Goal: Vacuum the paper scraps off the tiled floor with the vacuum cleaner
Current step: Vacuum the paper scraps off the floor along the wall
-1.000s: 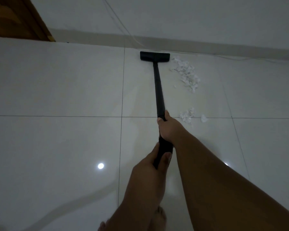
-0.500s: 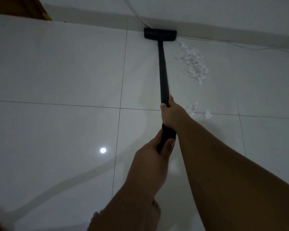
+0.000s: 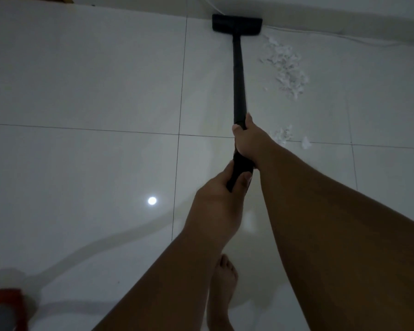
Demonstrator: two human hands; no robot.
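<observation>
A black vacuum wand [image 3: 239, 77] runs away from me across the white tiled floor [image 3: 81, 80]. Its flat black nozzle head [image 3: 236, 24] rests on the floor against the base of the far wall. My right hand [image 3: 247, 142] grips the wand higher up, and my left hand [image 3: 221, 199] grips its near end just below. A long patch of white paper scraps [image 3: 286, 68] lies to the right of the wand. A smaller clump of scraps [image 3: 283, 134] and one loose scrap [image 3: 305, 142] lie right of my right hand.
The white wall base [image 3: 344, 22] runs along the top, with a thin cord [image 3: 320, 32] along it. My bare foot [image 3: 222, 290] stands below my arms. A red and grey object [image 3: 3, 309] sits at the bottom left corner. A ceiling light reflection [image 3: 152, 200] shines on the tile.
The nozzle head has slid forward from mid-tile up to the wall base, left of the scraps. Both hands stay on the wand. The red object has come into view bottom left.
</observation>
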